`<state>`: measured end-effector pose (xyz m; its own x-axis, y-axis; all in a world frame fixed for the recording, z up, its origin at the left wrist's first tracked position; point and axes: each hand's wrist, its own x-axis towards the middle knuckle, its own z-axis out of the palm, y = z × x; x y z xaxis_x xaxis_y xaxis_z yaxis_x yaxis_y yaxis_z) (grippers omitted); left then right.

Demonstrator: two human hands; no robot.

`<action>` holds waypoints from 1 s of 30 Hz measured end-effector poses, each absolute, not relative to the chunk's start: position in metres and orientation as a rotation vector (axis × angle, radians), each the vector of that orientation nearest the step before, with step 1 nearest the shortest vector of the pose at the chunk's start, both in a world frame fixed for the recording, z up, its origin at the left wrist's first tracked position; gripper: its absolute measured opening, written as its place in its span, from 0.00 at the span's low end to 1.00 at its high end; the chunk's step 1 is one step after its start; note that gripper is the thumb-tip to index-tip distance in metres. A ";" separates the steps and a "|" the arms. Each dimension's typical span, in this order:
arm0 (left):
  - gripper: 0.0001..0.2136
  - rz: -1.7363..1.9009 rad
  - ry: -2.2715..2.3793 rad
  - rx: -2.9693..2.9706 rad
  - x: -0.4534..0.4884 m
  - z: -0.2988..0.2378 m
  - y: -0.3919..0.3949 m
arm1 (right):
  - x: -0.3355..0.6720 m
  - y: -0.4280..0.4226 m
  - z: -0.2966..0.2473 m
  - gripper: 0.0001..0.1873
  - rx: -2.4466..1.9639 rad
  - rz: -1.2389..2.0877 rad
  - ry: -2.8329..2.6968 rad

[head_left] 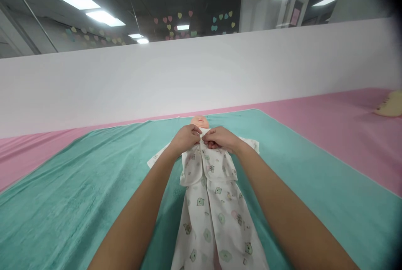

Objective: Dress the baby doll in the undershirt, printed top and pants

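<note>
I am seeing a white infant gown (pixel 216 215) printed with small green and grey cartoon animals, spread on a teal towel (pixel 78 186) edged in white, over a pink mat (pixel 345 111). A peach doll's head (pixel 199 121) is showing above, and pastel paper hearts (pixel 169 19) are dotting the dark wall.
</note>
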<state>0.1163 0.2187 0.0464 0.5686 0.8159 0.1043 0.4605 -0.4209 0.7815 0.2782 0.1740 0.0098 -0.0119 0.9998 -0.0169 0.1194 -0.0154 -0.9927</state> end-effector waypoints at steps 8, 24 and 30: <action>0.09 0.672 0.790 1.788 0.113 0.035 0.229 | 0.283 0.174 0.008 0.09 -1.274 1.232 -1.200; 0.05 0.582 0.898 1.880 0.109 0.048 0.222 | 0.281 0.173 0.005 0.13 -1.295 1.135 -1.345; 0.05 0.688 1.049 2.034 0.105 0.035 0.214 | 0.269 0.160 0.006 0.14 -1.447 0.838 -1.557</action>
<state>0.1052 0.2143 0.0352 0.5230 0.8432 0.1245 0.4497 -0.3970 0.8001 0.2690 0.1600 0.0056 0.0091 0.9914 0.1305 0.4370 0.1134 -0.8923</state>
